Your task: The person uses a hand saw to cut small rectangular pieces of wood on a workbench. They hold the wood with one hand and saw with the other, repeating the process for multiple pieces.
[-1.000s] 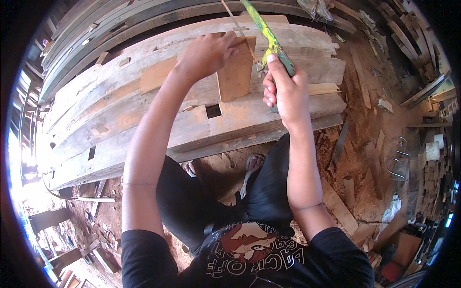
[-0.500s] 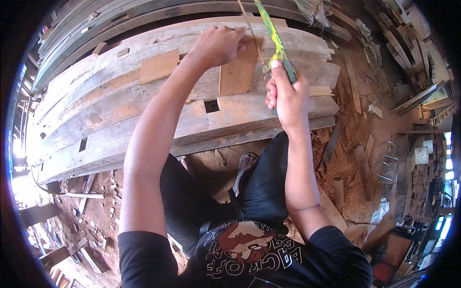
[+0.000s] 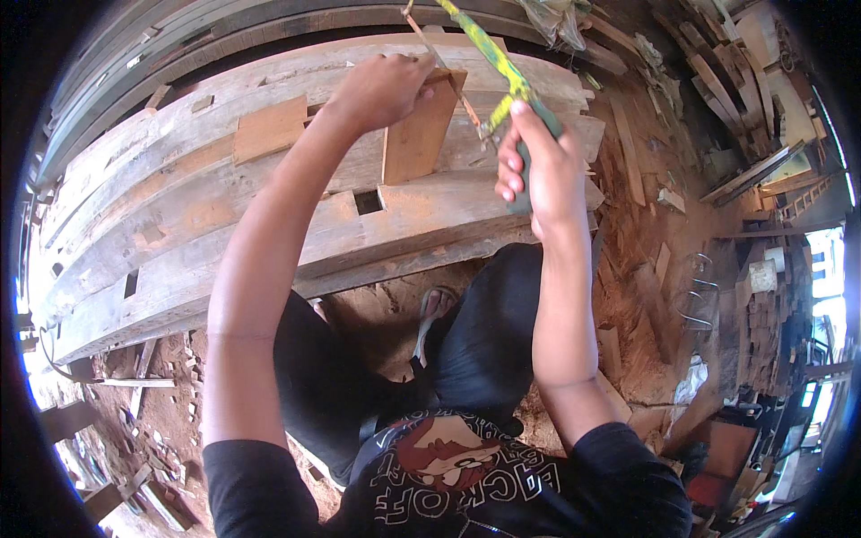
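Basically, nearest is a sandalled foot (image 3: 435, 309), on the near side of the wood block (image 3: 417, 139) & lower than the planks (image 3: 448, 211) it's on. Next out, a square hole (image 3: 368, 203) sits just off the block's near bottom L corner. R hand (image 3: 547, 170), to the block's R & apart from it, is wrapped firmly round the green handle (image 3: 543, 117) of a bow saw (image 3: 497, 63). Saw looks light w/ a stiff frame; thin blade (image 3: 465, 106) prob. flexes, so the handle's the place to grip. Blade slants across the block's upper R edge; can't tell if teeth bite.

Block itself is up on the planks, broad face twd the person; exact lean unclear. Looks like solid timber: stiff, mod. weight at a guess, dry so not slippery, edges might splinter. Best hold = top edge, well L of the blade, fingertips clear. L hand (image 3: 381, 90) is there, clamped on the block's top L edge afaict, some fingers hidden. Flat board (image 3: 269, 130) lies L of the block; long timbers (image 3: 296, 25) run beyond it.
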Available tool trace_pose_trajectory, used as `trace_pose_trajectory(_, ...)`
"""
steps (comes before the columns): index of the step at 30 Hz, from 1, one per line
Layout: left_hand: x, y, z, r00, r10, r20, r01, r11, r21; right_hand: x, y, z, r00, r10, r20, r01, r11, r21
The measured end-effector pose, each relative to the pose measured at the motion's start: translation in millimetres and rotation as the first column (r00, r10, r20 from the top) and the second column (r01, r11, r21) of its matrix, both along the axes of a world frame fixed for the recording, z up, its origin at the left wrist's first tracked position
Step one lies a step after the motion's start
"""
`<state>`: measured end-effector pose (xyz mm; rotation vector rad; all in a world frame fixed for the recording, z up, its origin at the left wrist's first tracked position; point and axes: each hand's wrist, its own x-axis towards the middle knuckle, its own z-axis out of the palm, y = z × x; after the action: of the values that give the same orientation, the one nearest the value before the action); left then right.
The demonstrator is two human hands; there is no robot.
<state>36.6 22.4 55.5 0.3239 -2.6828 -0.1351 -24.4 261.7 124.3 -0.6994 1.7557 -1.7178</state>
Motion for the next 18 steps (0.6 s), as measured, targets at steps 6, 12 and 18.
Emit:
trace_pose_trajectory(6,-0.5,-3.4,2.6,0.998,0.066,0.013,-0.066,0.996,0.052,15.6,1.1,-10.5,0.997,-0.010,-0.080,0.013,0.999,0.039)
trace_pose_trajectory(12,0.0,0.5,2.5,0.995,0.097,-0.015,-0.097,0.995,0.001,24.8,4.1,-21.0,0.995,-0.030,-0.095,0.028,0.999,-0.015)
trace_pose_trajectory(18,23.7,-4.0,-11.2,0.974,0.203,-0.102,-0.196,0.978,0.070,27.0,-9.0,-29.3,0.996,0.000,-0.090,-0.003,0.999,-0.033)
